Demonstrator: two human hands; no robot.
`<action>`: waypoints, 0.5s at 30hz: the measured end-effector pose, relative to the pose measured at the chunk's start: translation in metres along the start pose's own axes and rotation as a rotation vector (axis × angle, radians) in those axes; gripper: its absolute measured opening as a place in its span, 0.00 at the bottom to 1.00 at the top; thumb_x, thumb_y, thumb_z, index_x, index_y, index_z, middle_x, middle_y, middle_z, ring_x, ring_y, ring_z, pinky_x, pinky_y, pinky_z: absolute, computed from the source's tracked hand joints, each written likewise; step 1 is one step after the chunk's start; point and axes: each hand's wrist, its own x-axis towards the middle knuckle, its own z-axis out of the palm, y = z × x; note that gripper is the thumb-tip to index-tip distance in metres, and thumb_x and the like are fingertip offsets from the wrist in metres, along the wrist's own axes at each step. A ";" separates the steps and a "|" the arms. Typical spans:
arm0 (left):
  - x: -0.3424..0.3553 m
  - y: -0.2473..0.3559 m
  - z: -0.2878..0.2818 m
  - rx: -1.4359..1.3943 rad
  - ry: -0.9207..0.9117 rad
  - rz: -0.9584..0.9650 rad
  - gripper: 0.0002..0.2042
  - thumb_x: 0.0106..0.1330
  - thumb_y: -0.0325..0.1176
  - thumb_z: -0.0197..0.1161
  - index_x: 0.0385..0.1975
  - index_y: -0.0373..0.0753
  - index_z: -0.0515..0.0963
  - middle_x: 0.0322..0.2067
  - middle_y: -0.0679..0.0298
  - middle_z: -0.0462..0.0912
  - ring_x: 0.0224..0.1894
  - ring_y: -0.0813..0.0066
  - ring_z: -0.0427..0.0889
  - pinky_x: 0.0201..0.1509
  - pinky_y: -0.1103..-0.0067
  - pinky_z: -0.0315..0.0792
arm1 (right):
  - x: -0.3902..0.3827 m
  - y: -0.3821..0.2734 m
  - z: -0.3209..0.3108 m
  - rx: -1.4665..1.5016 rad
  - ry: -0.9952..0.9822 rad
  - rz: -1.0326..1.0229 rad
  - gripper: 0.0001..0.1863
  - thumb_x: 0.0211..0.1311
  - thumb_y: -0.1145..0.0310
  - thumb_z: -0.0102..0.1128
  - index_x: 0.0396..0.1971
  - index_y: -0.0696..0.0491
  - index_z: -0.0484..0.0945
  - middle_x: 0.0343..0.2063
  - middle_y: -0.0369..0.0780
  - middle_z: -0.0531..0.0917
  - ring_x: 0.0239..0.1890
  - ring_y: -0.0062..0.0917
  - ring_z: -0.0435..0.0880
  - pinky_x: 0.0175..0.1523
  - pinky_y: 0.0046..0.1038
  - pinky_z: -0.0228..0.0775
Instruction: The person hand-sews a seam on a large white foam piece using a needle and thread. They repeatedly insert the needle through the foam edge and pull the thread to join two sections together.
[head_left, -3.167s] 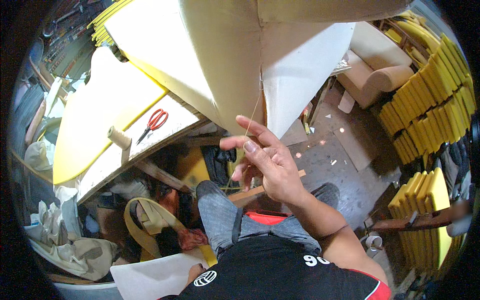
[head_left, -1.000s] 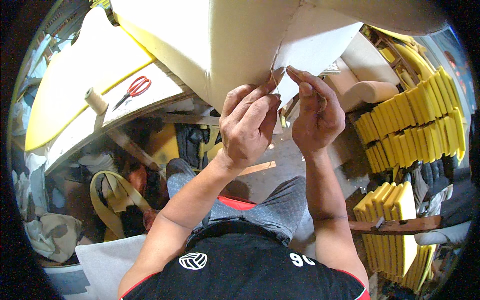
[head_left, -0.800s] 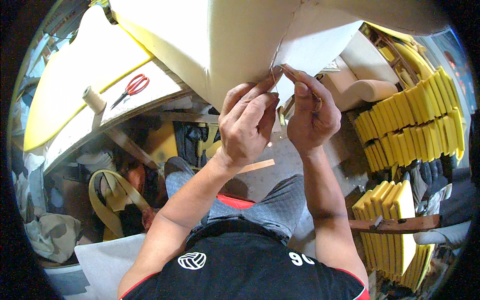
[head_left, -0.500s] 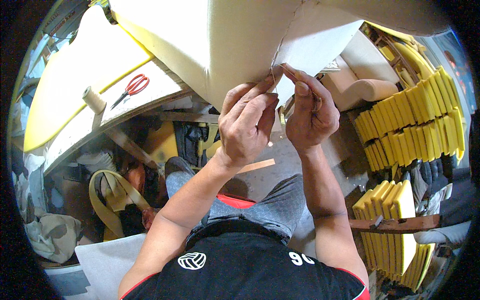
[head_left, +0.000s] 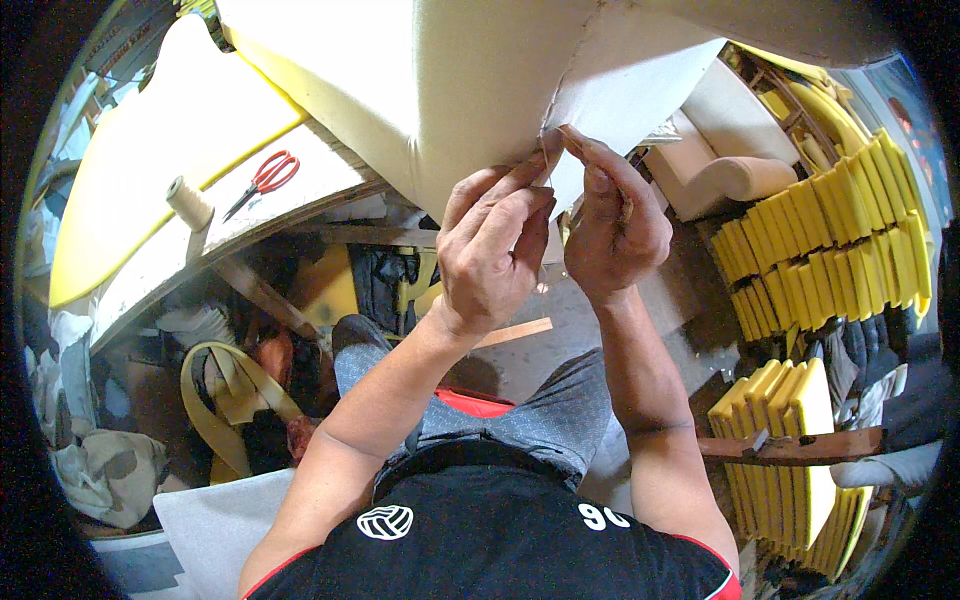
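Just below the end of the seam (head_left: 568, 75) in the pale upholstery (head_left: 480, 90), the left hand (head_left: 492, 245) is half curled, fingers pinching a thin thread (head_left: 547, 168) that drops from the seam. Right of the seam, the right hand (head_left: 618, 225) curls tighter, fingertips at the cloth; its grip I cannot tell. 1 pair of scissors (head_left: 263, 184) lies well left.

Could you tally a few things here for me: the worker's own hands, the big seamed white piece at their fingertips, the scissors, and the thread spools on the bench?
Hands: 2, the left hand and the right hand
Seamed white piece: 1
Red-handled scissors: 1 pair
Thread spool: 1
Total: 5
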 end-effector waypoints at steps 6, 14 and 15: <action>0.000 0.000 0.000 -0.008 0.001 0.003 0.08 0.56 0.18 0.70 0.35 0.33 0.84 0.49 0.54 0.88 0.50 0.58 0.85 0.57 0.69 0.76 | 0.009 -0.001 -0.002 -0.035 -0.049 -0.076 0.09 0.64 0.79 0.66 0.43 0.55 0.84 0.41 0.44 0.90 0.42 0.31 0.91 0.45 0.28 0.83; -0.004 0.000 0.000 -0.015 -0.003 0.003 0.08 0.56 0.18 0.70 0.36 0.33 0.84 0.48 0.53 0.87 0.49 0.56 0.85 0.56 0.68 0.77 | 0.021 -0.006 -0.010 -0.073 -0.105 0.088 0.05 0.68 0.75 0.62 0.40 0.54 0.84 0.37 0.43 0.90 0.36 0.32 0.91 0.38 0.29 0.81; -0.004 0.000 0.000 -0.019 -0.005 -0.001 0.08 0.56 0.18 0.70 0.36 0.33 0.84 0.48 0.53 0.87 0.49 0.55 0.85 0.56 0.68 0.77 | 0.022 -0.004 -0.010 -0.049 -0.104 0.112 0.04 0.68 0.76 0.62 0.40 0.54 0.84 0.37 0.43 0.90 0.35 0.32 0.91 0.38 0.29 0.81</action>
